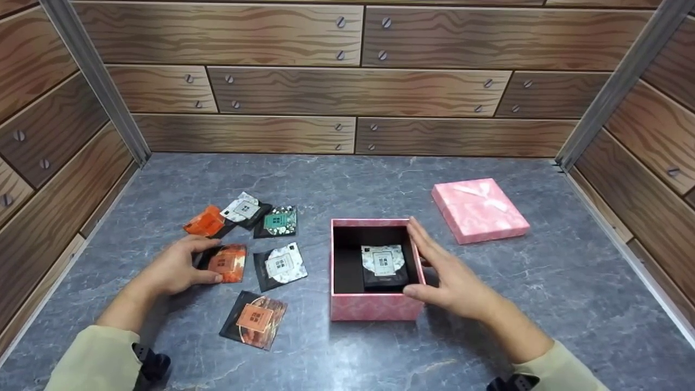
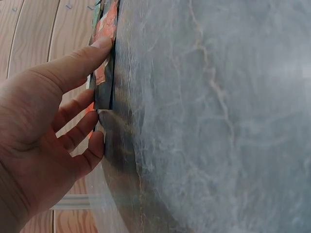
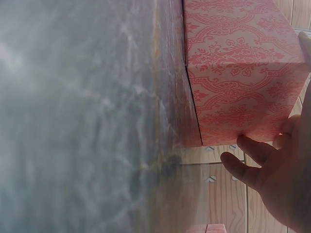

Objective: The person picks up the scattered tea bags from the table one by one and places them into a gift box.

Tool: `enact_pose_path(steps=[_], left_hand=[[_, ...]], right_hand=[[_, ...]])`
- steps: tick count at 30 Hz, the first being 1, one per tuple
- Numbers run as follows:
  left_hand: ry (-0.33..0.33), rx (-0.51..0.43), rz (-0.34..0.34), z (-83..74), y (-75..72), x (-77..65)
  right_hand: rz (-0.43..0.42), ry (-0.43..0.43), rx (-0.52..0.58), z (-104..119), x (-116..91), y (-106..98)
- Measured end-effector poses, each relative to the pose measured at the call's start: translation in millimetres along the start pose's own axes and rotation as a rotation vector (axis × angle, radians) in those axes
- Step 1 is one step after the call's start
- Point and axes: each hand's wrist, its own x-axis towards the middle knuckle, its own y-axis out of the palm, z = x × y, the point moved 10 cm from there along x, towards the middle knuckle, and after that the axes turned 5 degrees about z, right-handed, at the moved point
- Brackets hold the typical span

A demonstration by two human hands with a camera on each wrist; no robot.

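My left hand (image 1: 176, 266) spans an orange-and-black packet (image 1: 228, 263), its thumb at the near edge and forefinger at the far edge. Seen from the left wrist, the thumb of that hand (image 2: 53, 116) lies against the packet (image 2: 104, 73) while the other fingers curve at its side. My right hand (image 1: 450, 277) holds the right side of a lidless pink box (image 1: 374, 308), thumb at the near corner, forefinger along the rim. Inside the box, a white-and-black packet (image 1: 384, 263) lies face up against the dark lining. The right wrist view shows the box's patterned wall (image 3: 238, 92).
Around the left hand lie an orange packet (image 1: 205, 220), a white one (image 1: 244, 209), a green one (image 1: 277, 221), another white one (image 1: 281, 266) and a brown-orange one (image 1: 255, 319). The pink lid (image 1: 480, 209) with a bow sits at the back right. Wood-patterned walls enclose the table.
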Motion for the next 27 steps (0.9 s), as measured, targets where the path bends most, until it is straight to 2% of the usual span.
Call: enact_pose_path(steps=[5, 16, 27], left_hand=[[0.016, 0.011, -0.012, -1.4, -0.6, -0.2], [0.009, -0.042, -0.056, 2.3, -4.1, 0.5], [-0.004, -0.055, -0.045, 2.8, -4.4, 1.0]], right_hand=[[0.0, -0.005, -0.005, 1.1, 0.1, -0.2], [-0.004, -0.016, 0.035, 0.9, -0.4, -1.0], [-0.008, -0.015, 0.022, 0.4, 0.0, -1.2]])
